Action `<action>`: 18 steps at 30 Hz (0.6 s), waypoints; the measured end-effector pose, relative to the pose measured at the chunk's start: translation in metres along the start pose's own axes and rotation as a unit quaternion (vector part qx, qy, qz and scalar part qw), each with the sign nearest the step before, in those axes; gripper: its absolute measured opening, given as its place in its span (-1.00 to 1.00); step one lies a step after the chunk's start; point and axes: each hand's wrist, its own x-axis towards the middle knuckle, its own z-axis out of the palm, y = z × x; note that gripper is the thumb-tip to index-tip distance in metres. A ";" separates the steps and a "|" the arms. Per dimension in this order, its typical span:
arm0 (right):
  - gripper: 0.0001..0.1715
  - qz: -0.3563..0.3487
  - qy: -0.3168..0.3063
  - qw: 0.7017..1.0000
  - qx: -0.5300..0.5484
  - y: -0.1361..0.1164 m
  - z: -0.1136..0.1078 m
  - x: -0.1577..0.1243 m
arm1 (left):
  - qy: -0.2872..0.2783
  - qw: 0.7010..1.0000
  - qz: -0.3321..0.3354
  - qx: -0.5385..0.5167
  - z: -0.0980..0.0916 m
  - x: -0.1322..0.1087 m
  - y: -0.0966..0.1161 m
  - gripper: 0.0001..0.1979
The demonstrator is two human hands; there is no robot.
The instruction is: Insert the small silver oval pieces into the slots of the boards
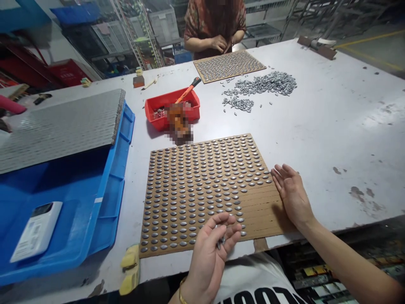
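A brown cardboard sheet [262, 211] lies before me, dotted with rows of small silvery oval metal pieces [190, 185]. Bare slotted cardboard shows at its lower right. My left hand [211, 249] is over the sheet's near edge, palm up and fingers curled around a few of the metal pieces [220, 242]. Beside the sheet's right edge is my right hand [292, 194], its fingers loosely stretched and apart, with nothing visible in them.
A red bin [155, 122] with an orange-handled tool stands beyond the sheet. Loose metal pieces [268, 83] are heaped farther back. Across the table, a person [218, 29] works at another filled sheet [228, 65]. At left, a blue crate [104, 211] holds a white device [38, 230] and stacked sheets [63, 122].
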 end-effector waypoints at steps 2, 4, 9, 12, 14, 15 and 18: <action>-0.52 -0.014 -0.007 1.000 -0.017 0.002 0.000 0.000 | 0.004 1.000 0.000 0.001 0.000 0.000 0.000 -0.80; -0.52 -0.031 -0.017 0.998 -0.045 0.003 0.000 0.001 | 0.005 1.000 0.000 0.002 0.000 0.001 0.000 -0.80; -0.52 -0.048 -0.023 0.996 -0.075 0.004 -0.002 0.001 | 0.004 1.000 -0.007 0.010 0.003 0.002 -0.004 -0.80; -0.53 -0.044 -0.022 0.997 -0.062 0.003 -0.003 0.000 | 0.004 1.000 -0.002 0.019 0.002 -0.001 -0.004 -0.79; -0.54 -0.034 -0.016 0.998 -0.051 0.003 -0.004 -0.001 | 0.005 1.000 0.005 0.018 -0.003 -0.004 -0.001 -0.78; -0.55 -0.026 -0.011 0.999 -0.044 0.002 -0.004 -0.001 | 0.008 1.000 0.012 0.014 -0.007 -0.006 0.003 -0.77; -0.58 0.005 0.005 1.000 -0.025 -0.004 -0.003 -0.002 | 0.037 0.997 0.060 -0.006 -0.024 -0.016 0.021 -0.76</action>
